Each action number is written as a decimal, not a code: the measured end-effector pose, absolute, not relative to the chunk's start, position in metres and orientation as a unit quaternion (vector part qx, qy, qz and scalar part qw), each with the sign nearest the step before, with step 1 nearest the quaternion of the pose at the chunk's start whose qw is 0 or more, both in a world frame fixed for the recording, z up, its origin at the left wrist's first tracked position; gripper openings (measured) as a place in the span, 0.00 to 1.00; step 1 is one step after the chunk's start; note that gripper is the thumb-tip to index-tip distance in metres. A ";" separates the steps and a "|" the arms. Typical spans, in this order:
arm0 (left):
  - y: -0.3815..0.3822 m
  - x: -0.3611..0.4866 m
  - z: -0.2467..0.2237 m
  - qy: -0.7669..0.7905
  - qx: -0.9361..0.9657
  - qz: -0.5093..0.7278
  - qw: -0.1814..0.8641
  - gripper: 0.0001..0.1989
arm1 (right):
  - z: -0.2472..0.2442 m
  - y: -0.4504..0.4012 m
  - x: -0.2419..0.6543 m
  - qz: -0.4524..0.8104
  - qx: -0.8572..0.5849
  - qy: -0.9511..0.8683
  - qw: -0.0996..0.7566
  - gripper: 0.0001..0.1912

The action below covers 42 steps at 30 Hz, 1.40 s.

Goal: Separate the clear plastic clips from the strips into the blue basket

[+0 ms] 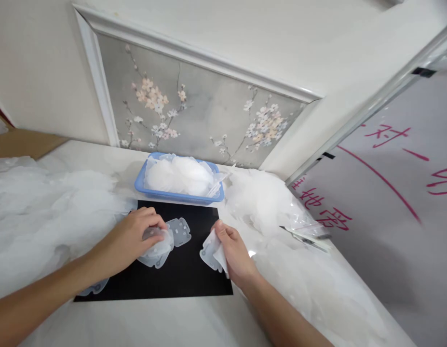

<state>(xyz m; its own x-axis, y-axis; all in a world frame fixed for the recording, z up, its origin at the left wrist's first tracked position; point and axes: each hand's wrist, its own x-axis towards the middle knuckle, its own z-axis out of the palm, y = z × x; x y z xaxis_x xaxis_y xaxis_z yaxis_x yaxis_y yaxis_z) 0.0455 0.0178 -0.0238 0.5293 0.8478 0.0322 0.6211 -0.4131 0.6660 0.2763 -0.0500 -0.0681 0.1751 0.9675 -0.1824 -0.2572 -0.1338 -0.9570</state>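
Observation:
My left hand (142, 231) is over the left part of a black mat (180, 279), its fingers curled round a thin translucent plastic piece (161, 246) with notched edges. Another such piece (180, 232), dotted with small pale squares, lies flat on the mat just beyond the fingertips. At the mat's right edge, my right hand (236, 250) pinches a translucent plastic sheet (209, 251) between thumb and fingers. A folded white layer shows beside that sheet; whether it is a separate piece I cannot tell.
Behind the mat stands a blue basket (176, 196) filled with white, filmy pieces. Large heaps of similar translucent pieces (46, 207) cover the left, and more (299, 274) lie on the right. A whiteboard (382, 231) with red writing leans at the right edge.

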 end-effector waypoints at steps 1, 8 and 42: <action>0.016 0.047 -0.022 0.458 0.796 0.205 0.339 0.07 | -0.067 -0.051 0.276 0.529 -0.529 -0.353 0.562 0.31; 0.007 0.054 -0.021 0.465 0.557 0.267 0.634 0.17 | -0.062 -0.058 0.269 0.418 -0.516 -0.536 0.522 0.26; 0.018 0.040 -0.039 0.417 0.853 0.049 0.311 0.18 | -0.066 -0.048 0.276 0.719 -0.420 -0.164 0.529 0.26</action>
